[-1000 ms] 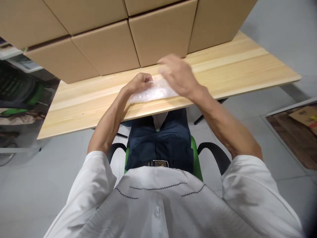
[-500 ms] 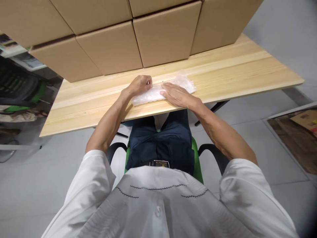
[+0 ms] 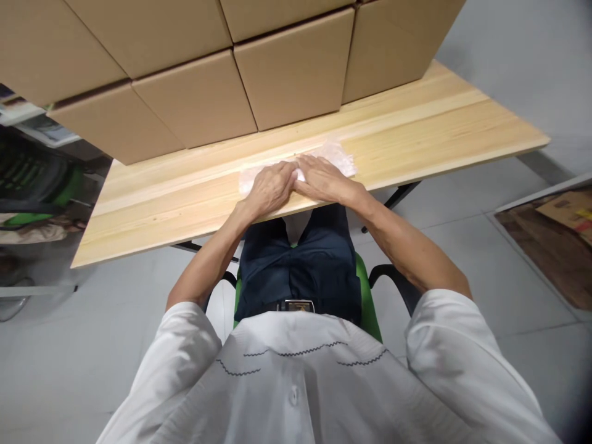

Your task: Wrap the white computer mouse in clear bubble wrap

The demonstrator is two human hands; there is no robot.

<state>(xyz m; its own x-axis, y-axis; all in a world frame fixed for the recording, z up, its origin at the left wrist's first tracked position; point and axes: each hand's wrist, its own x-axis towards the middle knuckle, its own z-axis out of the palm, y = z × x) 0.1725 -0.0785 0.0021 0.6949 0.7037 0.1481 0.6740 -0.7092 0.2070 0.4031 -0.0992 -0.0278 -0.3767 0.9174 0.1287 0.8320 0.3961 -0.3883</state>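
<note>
A strip of pale, translucent wrap point(image 3: 341, 158), like bubble wrap or a plastic bag, lies along the near part of the wooden table. My left hand point(image 3: 272, 186) rests on its left-centre with the fingers stretched out and lying flat. Beside it, my right hand point(image 3: 322, 177) presses on the wrap, also with extended fingers. The fingertips of both hands nearly meet in the middle. Much of the wrap is hidden under the hands, and I cannot tell whether it encloses anything.
Stacked brown cardboard boxes point(image 3: 296, 74) line the back of the wooden table point(image 3: 444, 135). On the left stand a black and green chair point(image 3: 60, 185) and a shelf point(image 3: 41, 129). A flat piece of cardboard point(image 3: 567, 213) lies at the right.
My left hand has come down from a curled grip near the wrap's left end to lie flat, closer to my right hand. The view has shifted slightly.
</note>
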